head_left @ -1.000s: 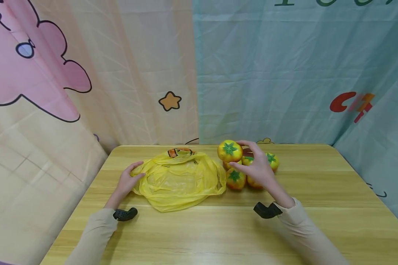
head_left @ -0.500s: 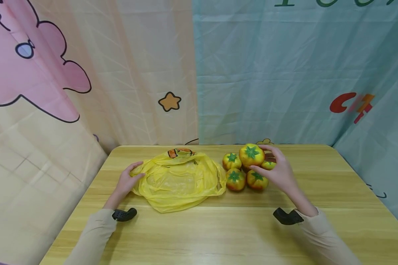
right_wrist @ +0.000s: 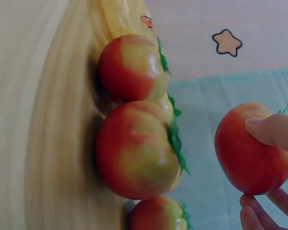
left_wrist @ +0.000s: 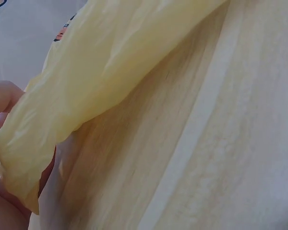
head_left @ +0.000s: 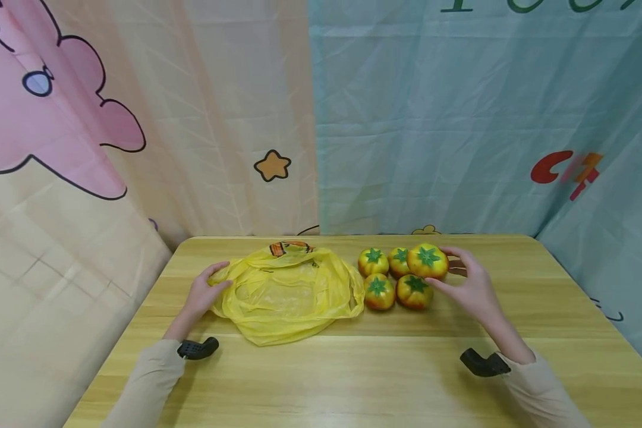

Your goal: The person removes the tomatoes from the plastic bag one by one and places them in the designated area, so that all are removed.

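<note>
My right hand [head_left: 475, 291] holds a red-and-yellow tomato [head_left: 427, 259] with a green star-shaped calyx, thumb on one side and fingers on the other. In the right wrist view, the held tomato [right_wrist: 245, 153] is raised off the table beside the others. Several more tomatoes stand calyx up in two short rows, among them a front one [head_left: 379, 292] and another [head_left: 415, 292]. One of the back row [right_wrist: 156, 214] is hidden behind the held tomato in the head view. My left hand [head_left: 200, 295] pinches the left edge of a yellow plastic bag [head_left: 289, 329], whose mouth is spread wide.
The wooden table [head_left: 321, 380] reaches to a printed curtain [head_left: 235, 119] along its back edge. The bag's right side lies close against the leftmost tomatoes. A black wrist device [head_left: 484, 362] sits on the right forearm and another [head_left: 198, 349] on the left.
My right hand has carried the tomato rightward across the group, and lower in the last half second. The back-left tomatoes have come into full sight. The left hand and bag stay put.
</note>
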Available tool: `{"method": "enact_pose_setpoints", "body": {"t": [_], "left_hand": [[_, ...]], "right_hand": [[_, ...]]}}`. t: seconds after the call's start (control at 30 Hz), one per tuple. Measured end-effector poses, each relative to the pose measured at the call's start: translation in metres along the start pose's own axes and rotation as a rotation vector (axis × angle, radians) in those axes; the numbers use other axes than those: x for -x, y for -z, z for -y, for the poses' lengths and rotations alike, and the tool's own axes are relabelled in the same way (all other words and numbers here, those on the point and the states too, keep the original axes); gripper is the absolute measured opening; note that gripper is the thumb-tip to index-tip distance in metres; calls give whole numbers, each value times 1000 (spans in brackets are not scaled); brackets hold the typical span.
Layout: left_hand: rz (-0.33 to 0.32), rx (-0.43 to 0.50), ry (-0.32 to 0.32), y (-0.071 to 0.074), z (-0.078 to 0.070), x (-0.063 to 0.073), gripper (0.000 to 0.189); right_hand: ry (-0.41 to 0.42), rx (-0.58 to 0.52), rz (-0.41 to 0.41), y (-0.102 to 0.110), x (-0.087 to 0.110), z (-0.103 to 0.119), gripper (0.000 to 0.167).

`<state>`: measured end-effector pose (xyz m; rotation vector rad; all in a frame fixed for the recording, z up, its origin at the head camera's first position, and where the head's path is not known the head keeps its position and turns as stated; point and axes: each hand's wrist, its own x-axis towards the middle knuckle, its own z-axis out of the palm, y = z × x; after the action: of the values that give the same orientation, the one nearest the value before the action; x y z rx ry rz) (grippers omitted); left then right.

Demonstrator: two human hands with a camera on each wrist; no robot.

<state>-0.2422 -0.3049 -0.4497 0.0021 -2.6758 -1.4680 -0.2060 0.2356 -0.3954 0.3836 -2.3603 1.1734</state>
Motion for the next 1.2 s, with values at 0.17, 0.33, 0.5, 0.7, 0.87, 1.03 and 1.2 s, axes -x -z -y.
{"method": "enact_pose_setpoints", "body": {"t": [0.17,0.33,0.5,0.7,0.87,1.03,1.2], "left_hand": [[1,7,15,1,-1,4,52],[-16,33,46,2,2,7,53],[-22,46,41,4,5,9,53],[-19,48,31,4,4,10,53],[-12,43,49,5,3,12,54],[-25,32,48,8,1,15,53],[-32,29,43,11,1,17,53]], "right_hand": [[-34,-3,-1,4,8,-7,61],[-51,0,-4,7,15,-15,62],[-81,21,10,10,23,-25,64],[-139,39,8,13,32,-32,65],[-155,58,16,14,39,-39,64],[-189,98,58,17,42,-44,65],[-222,137,121,18,44,-45,66]]}}
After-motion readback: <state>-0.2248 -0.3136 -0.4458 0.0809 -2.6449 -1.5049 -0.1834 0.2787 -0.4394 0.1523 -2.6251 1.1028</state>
